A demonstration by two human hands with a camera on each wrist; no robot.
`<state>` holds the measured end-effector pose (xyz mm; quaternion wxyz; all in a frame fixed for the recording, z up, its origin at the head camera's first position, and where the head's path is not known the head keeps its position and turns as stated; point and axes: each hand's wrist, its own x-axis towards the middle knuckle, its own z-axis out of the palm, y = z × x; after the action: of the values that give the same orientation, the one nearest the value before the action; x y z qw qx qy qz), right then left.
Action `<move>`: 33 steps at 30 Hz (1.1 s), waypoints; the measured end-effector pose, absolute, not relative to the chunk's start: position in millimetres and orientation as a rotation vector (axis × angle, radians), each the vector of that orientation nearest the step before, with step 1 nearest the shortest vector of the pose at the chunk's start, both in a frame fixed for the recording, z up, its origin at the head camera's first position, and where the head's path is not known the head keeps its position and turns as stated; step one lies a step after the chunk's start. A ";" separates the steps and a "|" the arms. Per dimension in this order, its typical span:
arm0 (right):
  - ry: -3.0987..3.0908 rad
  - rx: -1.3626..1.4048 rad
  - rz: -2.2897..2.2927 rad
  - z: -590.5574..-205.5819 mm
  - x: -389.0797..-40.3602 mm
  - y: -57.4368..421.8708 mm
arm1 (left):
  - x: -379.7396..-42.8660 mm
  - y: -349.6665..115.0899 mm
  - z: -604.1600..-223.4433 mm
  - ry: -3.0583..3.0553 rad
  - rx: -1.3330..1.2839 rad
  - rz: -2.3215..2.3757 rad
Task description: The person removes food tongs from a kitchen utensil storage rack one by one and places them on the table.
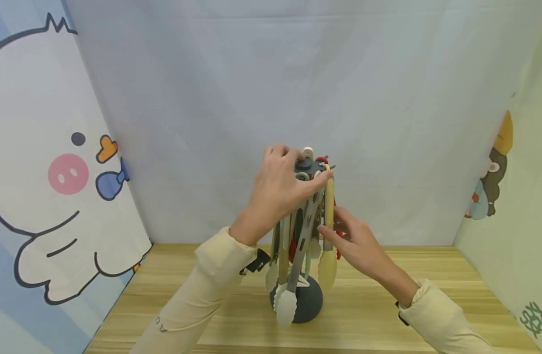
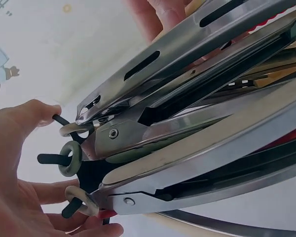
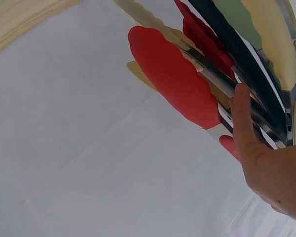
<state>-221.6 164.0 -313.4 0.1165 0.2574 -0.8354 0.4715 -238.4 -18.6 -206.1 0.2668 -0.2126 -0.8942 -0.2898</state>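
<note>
A dark rotating utensil rack (image 1: 312,302) with a domed base stands on the table, hung with several tongs. My left hand (image 1: 279,187) grips the hooked top of the rack, its thumb at one hook tip and its fingers around the far side. From the hooks hang steel tongs (image 1: 303,236) with white tips, leaning toward me, and pale yellow tongs (image 1: 328,270). My right hand (image 1: 356,243) is at the right side of the bunch, thumb extended and fingers partly hidden behind the yellow tongs. Red-tipped tongs (image 3: 172,79) show beside it in the right wrist view.
The rack stands on a wood-grain table (image 1: 385,314). Behind it hangs a pale cloth backdrop (image 1: 363,88). A panel with a cartoon chick (image 1: 36,113) rises at the left, and another printed panel (image 1: 509,255) at the right.
</note>
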 end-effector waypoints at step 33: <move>-2.424 0.782 1.467 -321.8 -240.0 163.3 | -244.1 -34.6 -200.8 -2.391 -0.651 -0.827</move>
<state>-240.0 163.3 -321.8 0.1008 0.2646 -0.8205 0.4966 -244.1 -34.6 -200.8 0.2615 -0.2406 -0.8834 -0.3055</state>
